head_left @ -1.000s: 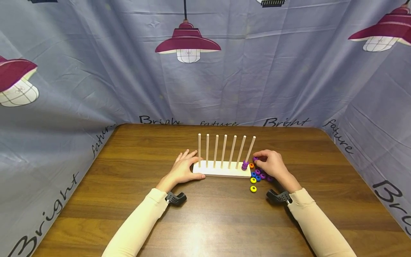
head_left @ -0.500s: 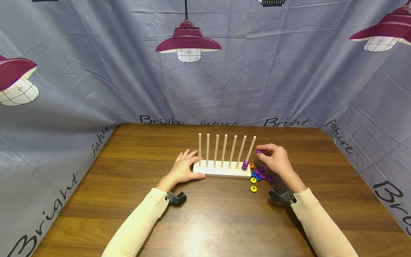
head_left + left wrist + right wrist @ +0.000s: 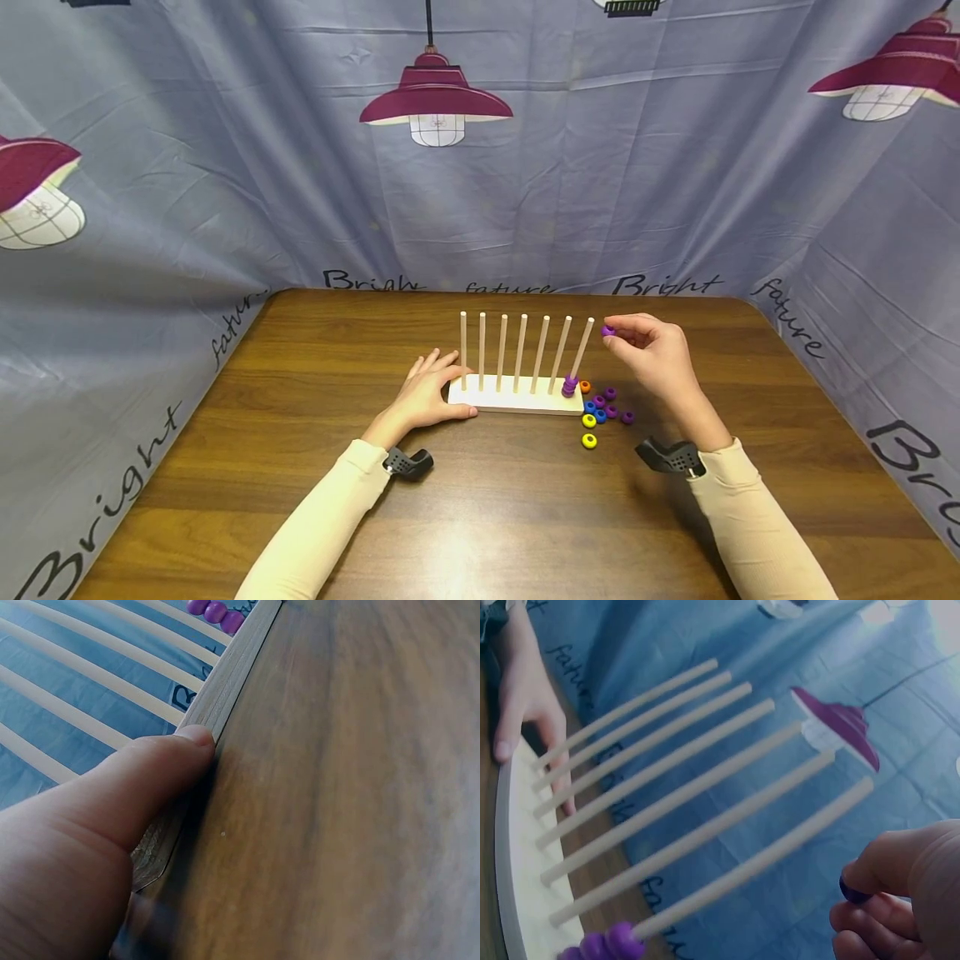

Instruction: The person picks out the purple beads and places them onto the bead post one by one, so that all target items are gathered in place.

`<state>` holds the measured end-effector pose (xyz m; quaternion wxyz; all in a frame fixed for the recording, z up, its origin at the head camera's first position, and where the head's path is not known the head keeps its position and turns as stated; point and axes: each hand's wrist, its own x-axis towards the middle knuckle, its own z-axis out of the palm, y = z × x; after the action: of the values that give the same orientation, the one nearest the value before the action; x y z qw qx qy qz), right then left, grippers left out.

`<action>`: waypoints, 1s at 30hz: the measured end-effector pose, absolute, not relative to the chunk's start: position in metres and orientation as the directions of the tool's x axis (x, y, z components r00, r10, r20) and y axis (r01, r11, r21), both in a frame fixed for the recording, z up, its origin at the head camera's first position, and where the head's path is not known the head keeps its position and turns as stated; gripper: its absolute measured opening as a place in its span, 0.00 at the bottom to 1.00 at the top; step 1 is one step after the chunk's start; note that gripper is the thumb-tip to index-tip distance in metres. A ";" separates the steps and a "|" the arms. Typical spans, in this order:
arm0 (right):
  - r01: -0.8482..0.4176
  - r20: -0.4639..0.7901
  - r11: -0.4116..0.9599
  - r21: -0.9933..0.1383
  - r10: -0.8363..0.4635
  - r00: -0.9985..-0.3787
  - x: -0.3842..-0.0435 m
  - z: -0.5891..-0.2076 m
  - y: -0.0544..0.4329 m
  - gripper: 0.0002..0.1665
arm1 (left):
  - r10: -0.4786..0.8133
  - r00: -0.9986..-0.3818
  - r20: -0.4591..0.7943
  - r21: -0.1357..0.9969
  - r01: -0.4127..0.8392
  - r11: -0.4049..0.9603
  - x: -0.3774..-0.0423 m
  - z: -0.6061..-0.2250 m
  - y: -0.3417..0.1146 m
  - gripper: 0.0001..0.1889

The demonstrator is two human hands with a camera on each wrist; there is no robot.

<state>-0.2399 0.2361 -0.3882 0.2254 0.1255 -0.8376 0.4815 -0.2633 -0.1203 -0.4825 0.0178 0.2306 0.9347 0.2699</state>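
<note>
Fingers of right hand point(image 3: 654, 357) pinch round purple bead point(image 3: 608, 331) near slim wooden rightmost peg point(image 3: 582, 348) (three purple beads point(image 3: 569, 387) on it); left hand point(image 3: 426, 400) grips pale wooden peg rack point(image 3: 525, 402).

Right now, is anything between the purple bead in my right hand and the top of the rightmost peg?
Nothing visible: the purple bead in your right hand is just right of the rightmost peg near its tip, with a gap between. The three purple beads there sit low.

Grey-blue cloth point(image 3: 622, 208) printed with maroon lamps point(image 3: 436, 98) borders 3 sides of a wooden table point(image 3: 525, 500).
</note>
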 end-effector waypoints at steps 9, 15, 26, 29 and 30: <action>-0.459 0.532 0.445 -0.769 0.046 -0.846 -0.230 -0.372 0.223 0.13 | 0.440 -0.892 0.103 0.512 0.427 0.746 -0.262 -0.483 -0.122 0.35; -0.521 0.598 0.451 -0.724 0.033 -0.801 -0.227 -0.361 0.218 0.13 | 0.449 -0.887 0.111 0.510 0.439 0.740 -0.262 -0.481 -0.121 0.35; -0.555 0.606 0.394 -0.733 0.007 -0.795 -0.225 -0.353 0.209 0.14 | 0.448 -0.888 0.105 0.512 0.434 0.741 -0.263 -0.482 -0.121 0.35; -0.557 0.607 0.382 -0.737 0.012 -0.795 -0.226 -0.353 0.207 0.13 | 0.448 -0.888 0.108 0.510 0.436 0.741 -0.263 -0.482 -0.121 0.35; -0.558 0.608 0.382 -0.737 0.013 -0.794 -0.227 -0.352 0.206 0.13 | 0.448 -0.888 0.109 0.511 0.436 0.741 -0.263 -0.482 -0.121 0.35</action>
<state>-0.2267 0.2060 -0.3524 0.2700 0.1734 -0.7861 0.5283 -0.2629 -0.1211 -0.4823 0.0105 0.2369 0.9329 0.2711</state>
